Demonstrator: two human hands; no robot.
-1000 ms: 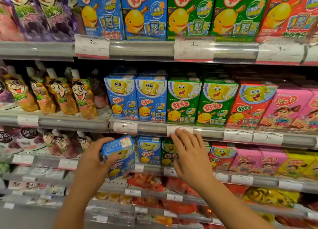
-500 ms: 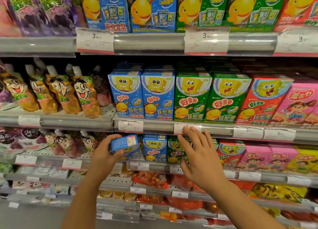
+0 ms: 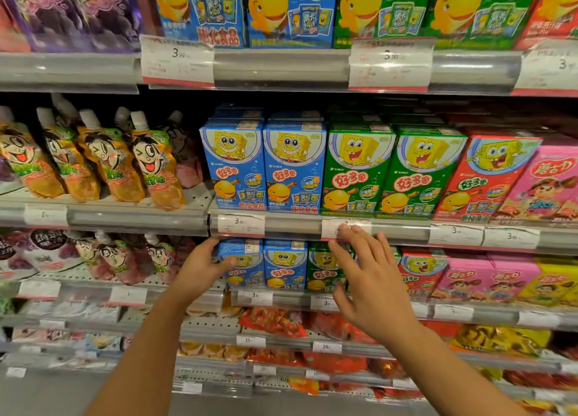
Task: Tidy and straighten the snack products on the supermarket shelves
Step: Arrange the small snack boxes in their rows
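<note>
The left hand (image 3: 200, 268) grips the left side of a small blue box (image 3: 242, 264), thumb across its front. A second ago that box was tilted in front of the shelf; now it stands upright in the lower shelf row, touching the next blue box (image 3: 285, 265). The right hand (image 3: 369, 287) is open with fingers spread, lifted slightly since then, its fingertips (image 3: 345, 229) touching the price tag (image 3: 331, 228) on the rail (image 3: 294, 228) above, covering the green box (image 3: 322, 267).
</note>
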